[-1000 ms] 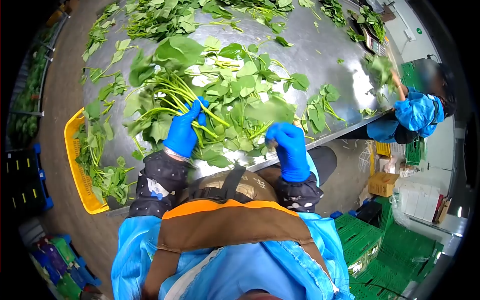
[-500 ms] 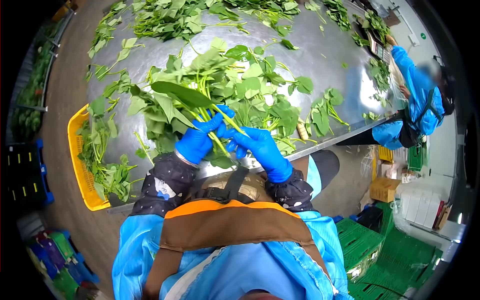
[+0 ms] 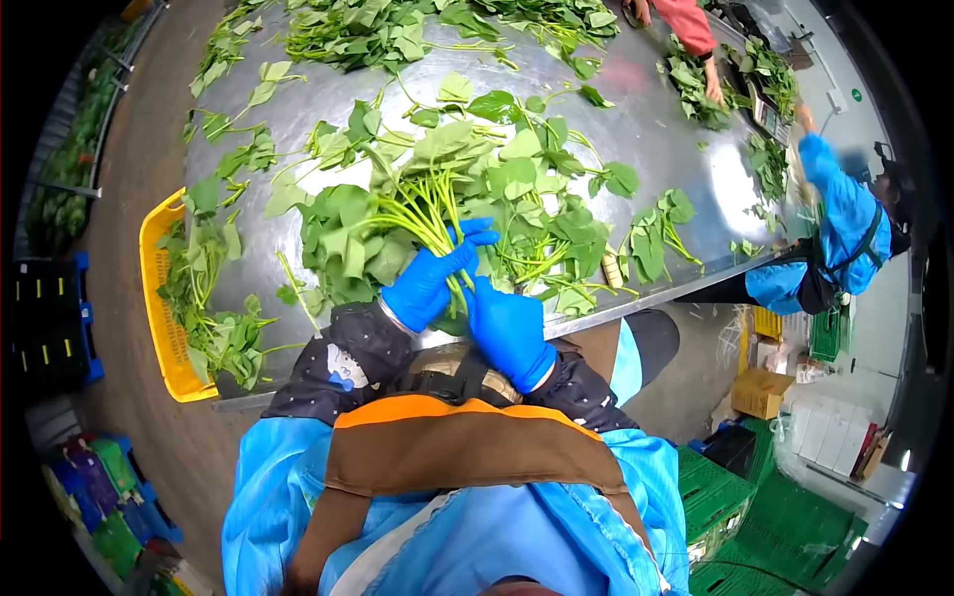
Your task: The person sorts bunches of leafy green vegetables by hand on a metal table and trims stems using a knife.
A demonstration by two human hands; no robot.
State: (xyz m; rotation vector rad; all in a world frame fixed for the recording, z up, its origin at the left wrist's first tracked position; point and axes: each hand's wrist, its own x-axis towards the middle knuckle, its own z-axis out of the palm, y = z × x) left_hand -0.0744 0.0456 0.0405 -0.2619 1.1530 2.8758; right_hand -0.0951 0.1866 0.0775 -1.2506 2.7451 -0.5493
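My left hand [image 3: 429, 282], in a blue glove, is wrapped round the stems of a bunch of leafy greens [image 3: 422, 214]. The pale green stems fan up and away from me, and broad leaves spread at their far end. My right hand [image 3: 509, 330], also gloved in blue, is closed at the lower stem ends, just beside the left; its fingertips are partly hidden. More loose leafy greens [image 3: 571, 233] lie on the metal table [image 3: 268, 214] around and beyond both hands. A small beige roll [image 3: 611, 269] lies near the table's front edge.
A yellow crate [image 3: 164, 308] with greens stands at the left. Piles of greens [image 3: 358, 35] line the far side. A red-sleeved arm [image 3: 691, 25] reaches in at the far right. A co-worker in blue [image 3: 845, 223] stands at the right. Green crates [image 3: 711, 492] stand behind on the right.
The bunch is now more upright, and the large leaf across its front is out of sight. My right hand has turned and closed at the stem ends. A red-sleeved arm has appeared.
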